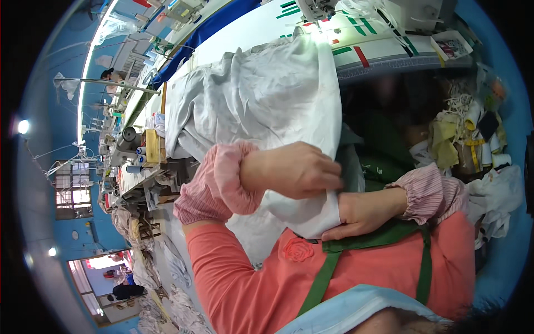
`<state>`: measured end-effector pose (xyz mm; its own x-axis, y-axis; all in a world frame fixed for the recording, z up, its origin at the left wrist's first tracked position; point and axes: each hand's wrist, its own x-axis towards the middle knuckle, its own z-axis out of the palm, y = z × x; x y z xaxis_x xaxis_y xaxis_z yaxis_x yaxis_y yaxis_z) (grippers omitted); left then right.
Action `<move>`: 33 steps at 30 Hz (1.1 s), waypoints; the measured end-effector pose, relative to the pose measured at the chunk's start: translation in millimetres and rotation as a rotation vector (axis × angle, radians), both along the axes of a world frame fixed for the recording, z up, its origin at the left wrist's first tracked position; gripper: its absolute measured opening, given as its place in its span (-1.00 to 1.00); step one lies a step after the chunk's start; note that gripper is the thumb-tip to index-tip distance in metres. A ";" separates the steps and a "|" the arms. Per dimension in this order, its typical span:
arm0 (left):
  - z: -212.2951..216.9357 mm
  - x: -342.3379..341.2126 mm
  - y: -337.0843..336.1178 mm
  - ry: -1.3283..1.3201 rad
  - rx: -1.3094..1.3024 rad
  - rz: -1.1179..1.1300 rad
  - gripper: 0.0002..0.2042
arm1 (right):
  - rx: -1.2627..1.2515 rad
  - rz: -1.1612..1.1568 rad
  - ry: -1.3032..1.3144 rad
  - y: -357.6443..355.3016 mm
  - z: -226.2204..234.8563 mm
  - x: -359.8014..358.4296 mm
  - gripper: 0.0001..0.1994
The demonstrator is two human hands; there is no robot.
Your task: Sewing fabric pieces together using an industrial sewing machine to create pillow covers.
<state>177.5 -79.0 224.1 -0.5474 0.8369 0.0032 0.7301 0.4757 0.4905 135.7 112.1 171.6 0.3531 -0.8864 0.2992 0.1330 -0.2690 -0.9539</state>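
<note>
Close against us, at five o'clock, our right hand (361, 214) lies on the near edge of the white cloth (267, 94), its fingers set close together; we cannot tell whether they pinch it. Just beyond, toward eleven o'clock from it, our left hand (311, 170) bends over the same cloth's right side, fingers curled narrow and blurred, any grip hidden. From these fingers the cloth stretches toward twelve o'clock, its long axis running away from us to the sewing machine (317, 8); our left hand is nearer that end. Thread cones (502, 160) stand at three o'clock, a small open box (450, 45) at one. Farthest off, at eight o'clock, we see someone in dark clothes (127, 291).
</note>
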 end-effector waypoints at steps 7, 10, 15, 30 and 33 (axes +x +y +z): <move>13.6 34.5 -7.0 0.110 0.143 0.109 -0.87 | 0.081 -0.486 0.148 3.4 -33.1 -72.4 -0.82; 17.5 33.2 -16.2 0.148 0.229 0.108 -0.81 | 0.384 -1.024 -0.027 -34.7 -54.9 -113.2 -0.71; 18.1 31.4 -16.6 0.111 0.234 0.096 -0.84 | 0.379 -1.002 -0.122 -75.9 -49.5 -128.9 -0.66; -0.1 16.9 -3.4 0.008 0.250 -0.039 -0.85 | 0.376 -1.036 -0.077 -73.3 -46.7 -129.9 -0.69; -6.1 14.7 1.8 -0.014 0.257 -0.038 -0.86 | 0.376 -1.035 -0.031 -73.0 -47.1 -131.6 -0.69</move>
<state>192.2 -77.2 218.0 -0.5174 0.8293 0.2110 0.7371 0.3066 0.6023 4.1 39.1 124.5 -0.6157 -0.7859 -0.0562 0.0363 0.0430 -0.9984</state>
